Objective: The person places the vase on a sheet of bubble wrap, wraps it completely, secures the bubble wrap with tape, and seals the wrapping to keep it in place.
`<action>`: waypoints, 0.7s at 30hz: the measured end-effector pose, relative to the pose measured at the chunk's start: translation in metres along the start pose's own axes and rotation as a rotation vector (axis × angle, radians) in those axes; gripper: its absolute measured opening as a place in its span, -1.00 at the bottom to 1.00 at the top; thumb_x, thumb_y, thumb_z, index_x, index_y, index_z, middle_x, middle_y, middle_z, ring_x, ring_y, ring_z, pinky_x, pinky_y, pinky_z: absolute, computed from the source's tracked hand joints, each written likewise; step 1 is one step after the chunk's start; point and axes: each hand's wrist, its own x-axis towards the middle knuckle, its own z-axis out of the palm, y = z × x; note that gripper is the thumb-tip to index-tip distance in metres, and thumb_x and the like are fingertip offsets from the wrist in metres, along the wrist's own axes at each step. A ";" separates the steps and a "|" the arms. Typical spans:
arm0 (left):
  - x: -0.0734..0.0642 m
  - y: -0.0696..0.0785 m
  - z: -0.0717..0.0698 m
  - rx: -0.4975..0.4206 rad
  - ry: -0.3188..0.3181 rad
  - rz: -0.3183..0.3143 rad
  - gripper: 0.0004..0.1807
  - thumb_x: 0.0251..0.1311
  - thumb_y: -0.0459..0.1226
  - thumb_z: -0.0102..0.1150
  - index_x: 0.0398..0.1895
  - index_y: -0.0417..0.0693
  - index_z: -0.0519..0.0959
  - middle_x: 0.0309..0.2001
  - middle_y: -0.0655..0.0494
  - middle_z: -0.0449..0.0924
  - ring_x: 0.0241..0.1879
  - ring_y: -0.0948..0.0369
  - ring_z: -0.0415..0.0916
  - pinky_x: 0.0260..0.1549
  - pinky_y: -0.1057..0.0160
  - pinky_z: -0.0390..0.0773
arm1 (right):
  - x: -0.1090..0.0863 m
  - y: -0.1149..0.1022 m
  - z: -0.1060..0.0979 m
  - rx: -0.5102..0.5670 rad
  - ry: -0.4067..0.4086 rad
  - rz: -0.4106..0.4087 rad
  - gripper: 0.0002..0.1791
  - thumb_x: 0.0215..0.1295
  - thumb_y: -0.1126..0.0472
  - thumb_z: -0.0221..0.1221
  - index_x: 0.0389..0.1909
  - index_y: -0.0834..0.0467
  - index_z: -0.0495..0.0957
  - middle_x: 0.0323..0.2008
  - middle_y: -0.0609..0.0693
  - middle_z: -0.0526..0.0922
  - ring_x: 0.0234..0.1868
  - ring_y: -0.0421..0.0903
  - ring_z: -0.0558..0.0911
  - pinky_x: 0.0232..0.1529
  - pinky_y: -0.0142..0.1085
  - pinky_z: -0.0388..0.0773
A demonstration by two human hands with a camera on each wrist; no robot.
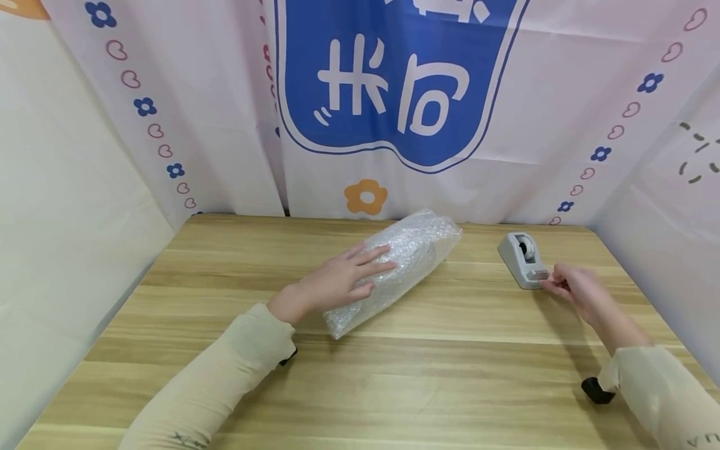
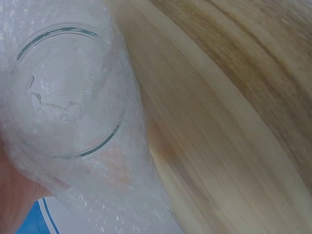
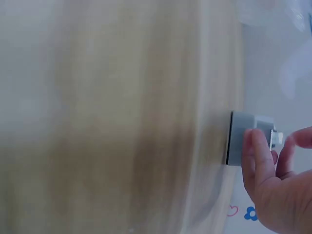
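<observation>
A bubble-wrapped bundle [image 1: 419,250] lies slantwise on the wooden table. My left hand [image 1: 340,278] rests on its near left part with the fingers spread out. Through the wrap, the left wrist view shows the round base of a clear glass vessel [image 2: 58,92]; its full shape is hidden. To the right stands a grey tape dispenser [image 1: 514,262] with a roll inside. At its cutting end, my right hand [image 1: 582,294] pinches the end of the clear tape [image 3: 279,138] between thumb and finger. Other fingers of that hand touch the dispenser body in the right wrist view.
The wooden table [image 1: 360,394] runs back to a printed cloth [image 1: 225,94] hanging behind it. Pale cloth walls [image 1: 56,187] stand at both sides. The bundle's far end lies close to the table's back edge.
</observation>
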 end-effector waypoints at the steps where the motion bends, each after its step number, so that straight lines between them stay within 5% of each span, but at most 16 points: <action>1: 0.000 0.000 0.000 0.000 -0.001 0.003 -0.44 0.54 -0.19 -0.02 0.57 0.15 0.30 0.64 0.09 -0.04 0.59 -0.15 -0.18 0.53 -0.08 -0.10 | -0.002 0.003 0.001 -0.019 0.004 -0.008 -0.77 0.53 0.30 -0.06 -0.24 0.44 0.41 -0.02 0.22 0.35 -0.29 -0.33 0.68 -0.11 -0.47 0.65; 9: 0.001 -0.002 0.000 0.009 -0.007 -0.005 -0.44 0.54 -0.19 -0.02 0.57 0.18 0.29 0.64 0.11 -0.06 0.59 -0.15 -0.20 0.53 -0.08 -0.10 | -0.007 0.006 0.005 -0.241 -0.008 -0.061 -0.64 0.58 0.22 0.02 -0.42 0.30 0.59 -0.29 -0.02 0.66 -0.36 -0.33 0.71 -0.18 -0.42 0.69; 13: 0.001 -0.001 0.001 0.006 -0.005 -0.003 -0.44 0.54 -0.19 -0.02 0.57 0.17 0.30 0.64 0.11 -0.05 0.59 -0.15 -0.18 0.53 -0.08 -0.09 | -0.006 0.009 0.005 -0.175 -0.031 -0.044 -0.66 0.58 0.23 0.01 -0.43 0.24 0.59 -0.42 -0.05 0.72 -0.40 -0.29 0.73 -0.24 -0.42 0.70; 21: 0.002 -0.001 0.002 0.002 -0.004 -0.004 -0.44 0.54 -0.19 -0.02 0.57 0.18 0.30 0.64 0.12 -0.05 0.59 -0.15 -0.18 0.53 -0.07 -0.09 | -0.006 0.012 0.001 -0.179 -0.047 -0.051 -0.69 0.59 0.27 0.01 -0.39 0.26 0.58 -0.34 -0.10 0.67 -0.32 -0.34 0.69 -0.16 -0.44 0.68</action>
